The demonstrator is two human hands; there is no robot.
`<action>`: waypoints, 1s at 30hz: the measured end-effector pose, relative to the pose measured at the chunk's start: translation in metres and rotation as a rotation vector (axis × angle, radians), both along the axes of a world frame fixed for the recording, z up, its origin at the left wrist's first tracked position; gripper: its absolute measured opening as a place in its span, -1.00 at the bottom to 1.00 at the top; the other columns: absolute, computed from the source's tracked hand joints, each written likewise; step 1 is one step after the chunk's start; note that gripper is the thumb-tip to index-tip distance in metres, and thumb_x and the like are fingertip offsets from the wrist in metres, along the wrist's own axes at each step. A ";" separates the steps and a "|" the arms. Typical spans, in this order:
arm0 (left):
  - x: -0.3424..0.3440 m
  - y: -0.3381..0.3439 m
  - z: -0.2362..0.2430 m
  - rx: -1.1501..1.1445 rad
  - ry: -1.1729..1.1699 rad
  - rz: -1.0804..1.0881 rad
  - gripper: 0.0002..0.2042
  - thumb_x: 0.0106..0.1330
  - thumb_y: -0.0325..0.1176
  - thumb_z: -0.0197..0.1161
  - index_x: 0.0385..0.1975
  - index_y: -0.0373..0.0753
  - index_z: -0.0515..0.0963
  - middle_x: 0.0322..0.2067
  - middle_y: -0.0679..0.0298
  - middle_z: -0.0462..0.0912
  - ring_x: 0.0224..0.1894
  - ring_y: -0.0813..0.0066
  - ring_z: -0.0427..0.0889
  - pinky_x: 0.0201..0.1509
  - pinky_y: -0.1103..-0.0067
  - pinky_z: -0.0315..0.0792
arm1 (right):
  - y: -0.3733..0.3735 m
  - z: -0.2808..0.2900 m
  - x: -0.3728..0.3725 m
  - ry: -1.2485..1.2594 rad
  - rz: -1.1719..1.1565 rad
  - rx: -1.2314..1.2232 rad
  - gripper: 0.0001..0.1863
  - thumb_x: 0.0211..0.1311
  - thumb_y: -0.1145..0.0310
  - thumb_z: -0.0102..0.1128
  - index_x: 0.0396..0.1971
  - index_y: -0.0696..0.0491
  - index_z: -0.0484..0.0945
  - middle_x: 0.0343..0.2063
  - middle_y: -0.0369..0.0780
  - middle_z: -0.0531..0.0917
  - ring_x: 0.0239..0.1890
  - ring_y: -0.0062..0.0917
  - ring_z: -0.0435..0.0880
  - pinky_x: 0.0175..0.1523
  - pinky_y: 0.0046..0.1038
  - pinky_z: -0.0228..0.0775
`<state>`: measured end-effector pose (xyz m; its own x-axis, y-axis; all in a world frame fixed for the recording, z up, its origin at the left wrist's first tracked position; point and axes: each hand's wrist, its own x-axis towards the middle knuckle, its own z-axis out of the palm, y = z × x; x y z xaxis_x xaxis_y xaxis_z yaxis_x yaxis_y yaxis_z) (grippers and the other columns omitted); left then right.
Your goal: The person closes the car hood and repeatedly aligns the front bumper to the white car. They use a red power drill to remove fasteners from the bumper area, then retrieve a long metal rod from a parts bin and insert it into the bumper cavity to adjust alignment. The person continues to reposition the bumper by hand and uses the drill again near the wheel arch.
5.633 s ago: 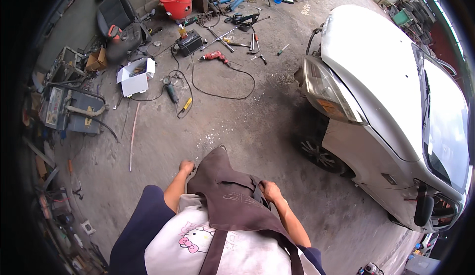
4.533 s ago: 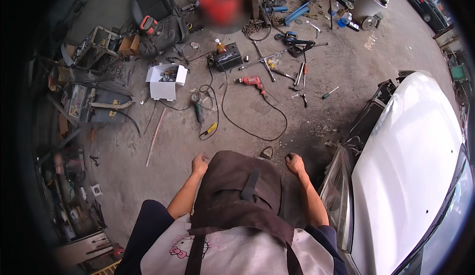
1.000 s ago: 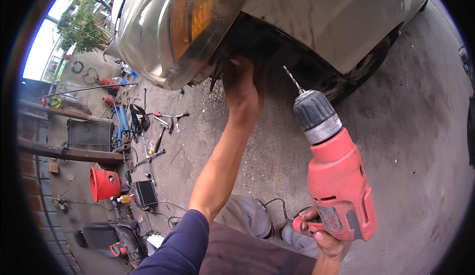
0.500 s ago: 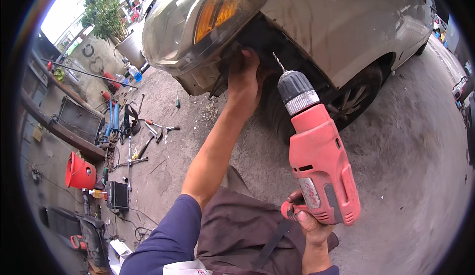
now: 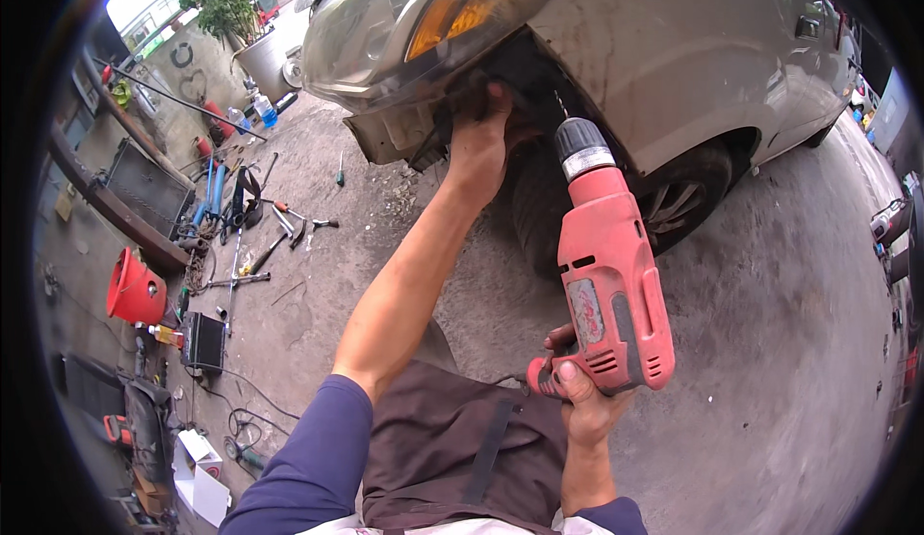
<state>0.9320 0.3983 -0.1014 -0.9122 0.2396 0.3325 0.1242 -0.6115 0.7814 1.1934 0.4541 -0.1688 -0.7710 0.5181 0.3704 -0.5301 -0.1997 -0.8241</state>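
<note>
My right hand (image 5: 582,395) is closed round the rear handle of a red power drill (image 5: 611,266). Its black chuck carries a thin twist bit (image 5: 561,104) that points up, in front of the dark opening behind the headlight. My left hand (image 5: 478,136) reaches into that gap below the headlight (image 5: 385,39) of a silver car (image 5: 664,63). The thumb side shows; shadow and the bodywork hide most of the fingers, so what they touch cannot be made out. Beneath the headlight, the front end is bare, with a pale bracket (image 5: 393,136) exposed.
The front wheel (image 5: 674,203) stands just behind the drill. On the concrete at left lie a screwdriver (image 5: 340,169), several hand tools, a black box (image 5: 203,343) with a cable, and an open white carton (image 5: 200,482). A red bucket (image 5: 137,287) is farther left.
The drill and my right hand have risen in the picture, bringing the bit nearer the dark opening. My left hand stays under the headlight. The whole view has shifted slightly.
</note>
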 end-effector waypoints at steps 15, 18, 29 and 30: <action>0.010 0.004 0.008 -0.201 0.061 0.248 -0.70 0.45 -0.14 0.05 -0.11 -0.28 0.45 -0.29 0.27 0.58 -0.33 0.45 0.64 -0.24 0.49 0.60 | 0.020 0.005 0.027 -0.043 0.076 -0.003 -0.43 0.06 0.45 0.35 0.07 0.30 0.36 -0.25 -0.04 0.62 -0.25 -0.37 0.66 -0.16 -0.36 0.57; 0.018 0.004 0.007 -0.203 0.103 0.225 -0.72 0.43 -0.16 0.10 -0.10 -0.27 0.44 -0.31 0.27 0.58 -0.31 0.44 0.62 -0.22 0.52 0.56 | 0.029 0.003 0.021 -0.054 0.084 -0.003 -0.44 0.06 0.46 0.35 0.06 0.30 0.36 -0.25 -0.04 0.62 -0.25 -0.36 0.67 -0.15 -0.36 0.57; 0.003 -0.010 0.004 -0.059 0.039 0.110 -0.77 0.34 -0.34 0.23 -0.12 -0.32 0.48 -0.27 0.24 0.61 -0.30 0.47 0.64 -0.19 0.48 0.60 | 0.027 0.003 -0.001 -0.217 0.110 -0.076 -0.46 -0.01 0.39 0.42 -0.05 0.30 0.42 -0.32 -0.03 0.63 -0.29 -0.35 0.66 -0.20 -0.36 0.58; 0.004 -0.012 0.006 -0.099 0.054 0.140 -0.72 0.31 -0.36 0.27 -0.06 -0.35 0.50 -0.23 0.22 0.63 -0.29 0.48 0.65 -0.18 0.48 0.62 | 0.025 0.004 -0.002 -0.208 0.093 -0.083 -0.47 -0.01 0.39 0.42 -0.05 0.30 0.43 -0.32 -0.03 0.63 -0.29 -0.36 0.66 -0.20 -0.37 0.58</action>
